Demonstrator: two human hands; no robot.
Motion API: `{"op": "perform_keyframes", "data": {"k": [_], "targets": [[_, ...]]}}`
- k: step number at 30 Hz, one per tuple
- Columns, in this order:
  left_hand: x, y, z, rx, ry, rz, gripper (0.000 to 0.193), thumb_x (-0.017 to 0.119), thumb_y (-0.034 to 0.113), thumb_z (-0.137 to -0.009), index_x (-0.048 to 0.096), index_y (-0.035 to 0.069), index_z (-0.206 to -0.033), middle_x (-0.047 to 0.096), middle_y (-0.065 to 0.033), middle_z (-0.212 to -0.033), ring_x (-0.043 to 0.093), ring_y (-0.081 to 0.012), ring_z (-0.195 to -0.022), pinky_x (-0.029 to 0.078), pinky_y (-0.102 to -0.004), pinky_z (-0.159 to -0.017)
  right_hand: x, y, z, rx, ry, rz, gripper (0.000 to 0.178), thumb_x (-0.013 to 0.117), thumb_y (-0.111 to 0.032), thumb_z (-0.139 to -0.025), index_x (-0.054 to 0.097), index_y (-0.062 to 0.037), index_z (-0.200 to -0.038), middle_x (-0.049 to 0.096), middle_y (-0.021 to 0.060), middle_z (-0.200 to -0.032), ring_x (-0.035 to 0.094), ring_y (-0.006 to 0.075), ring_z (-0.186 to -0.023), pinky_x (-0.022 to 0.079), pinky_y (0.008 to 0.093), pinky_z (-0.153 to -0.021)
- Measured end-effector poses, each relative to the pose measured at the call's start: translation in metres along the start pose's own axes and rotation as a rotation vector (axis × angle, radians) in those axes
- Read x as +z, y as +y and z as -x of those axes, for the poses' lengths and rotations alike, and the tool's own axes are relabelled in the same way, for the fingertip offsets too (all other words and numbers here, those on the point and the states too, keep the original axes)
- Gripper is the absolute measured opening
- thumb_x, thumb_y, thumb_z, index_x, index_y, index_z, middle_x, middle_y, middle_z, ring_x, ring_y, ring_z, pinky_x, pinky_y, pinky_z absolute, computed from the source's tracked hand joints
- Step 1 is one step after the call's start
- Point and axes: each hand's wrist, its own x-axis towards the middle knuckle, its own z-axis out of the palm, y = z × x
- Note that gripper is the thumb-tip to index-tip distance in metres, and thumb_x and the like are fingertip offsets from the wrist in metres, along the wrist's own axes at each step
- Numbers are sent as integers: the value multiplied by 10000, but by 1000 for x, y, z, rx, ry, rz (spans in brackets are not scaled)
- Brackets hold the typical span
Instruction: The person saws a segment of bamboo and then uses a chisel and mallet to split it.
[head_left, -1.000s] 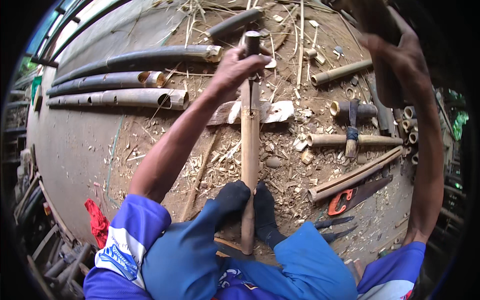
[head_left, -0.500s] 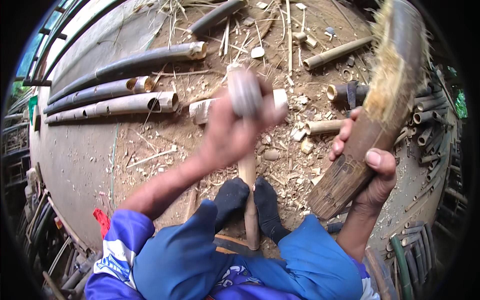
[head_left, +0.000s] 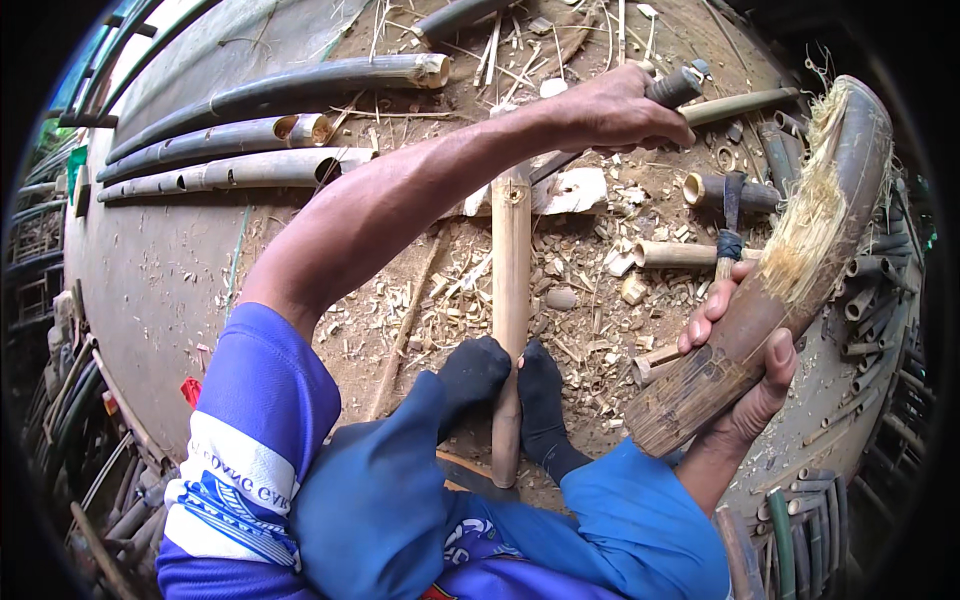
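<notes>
My left hand [head_left: 625,110] is closed round the dark, wrapped handle [head_left: 674,88] of a chisel-like tool, whose narrow dark blade [head_left: 556,164] slants down to the left. That blade's tip is near the far end of a pale bamboo pole [head_left: 511,260], which lies between my socked feet. Under the pole's far end is a pale wooden block [head_left: 572,192]. At the right, my right hand [head_left: 755,375] grips a thick bamboo mallet [head_left: 740,340] by its narrower lower part. The mallet is tilted, with a battered, frayed patch on its upper side.
Several dark bamboo poles [head_left: 270,85] with cut holes lie at the left. A second chisel-like tool [head_left: 733,205] with dark wrapping is beyond my right fingers. Short bamboo pieces [head_left: 668,254] and chips [head_left: 590,325] litter the ground. Bamboo stacks [head_left: 870,290] line the right side.
My left hand has swung far and to the right, tilting the tool away from over the pole, which shows more now. My right hand still holds the mallet, slightly lower and further right.
</notes>
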Motion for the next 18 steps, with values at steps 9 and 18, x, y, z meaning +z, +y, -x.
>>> {"op": "perform_keyframes", "data": {"k": [9,18], "targets": [[-1,-11,0,14,-47,-100,354,759,346,-840,636,42,-707,534,19,-565,463,-64,-432,341,-253,-390,1,2,0,19,-7,4,778,716,-462,-826,415,32,-1346,520,132,-957,594,216,-778,547,351,-653],[-2,-14,2,15,-31,-150,401,770,407,-834,663,22,-810,557,3,-599,502,-76,-460,373,-251,-397,-3,4,-1,32,-12,-3,765,705,-442,-833,407,33,-1354,535,144,-965,603,212,-785,553,338,-657]]}}
